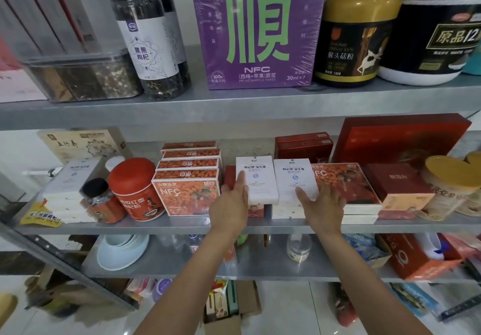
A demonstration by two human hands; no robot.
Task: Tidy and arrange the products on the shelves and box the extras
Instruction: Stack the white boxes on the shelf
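Two white probiotic boxes lie side by side on stacked boxes at the middle of the centre shelf (pixel 182 226). My left hand (pixel 230 204) rests with straight fingers against the left edge of the left white box (pixel 256 178). My right hand (pixel 322 204) lies flat, fingers straight, on the front right corner of the right white box (pixel 292 178). Neither hand grips anything. Left of them stands a row of orange NFC boxes (pixel 186 193). To the right sits another orange box (pixel 343 181) on a stack.
A red tin (pixel 135 189) and small jars stand at the left of the centre shelf, red gift boxes (pixel 398 137) and gold-lidded tins at the right. A purple carton (pixel 257 27) is on the top shelf. An open cardboard box (pixel 229 308) sits on the floor.
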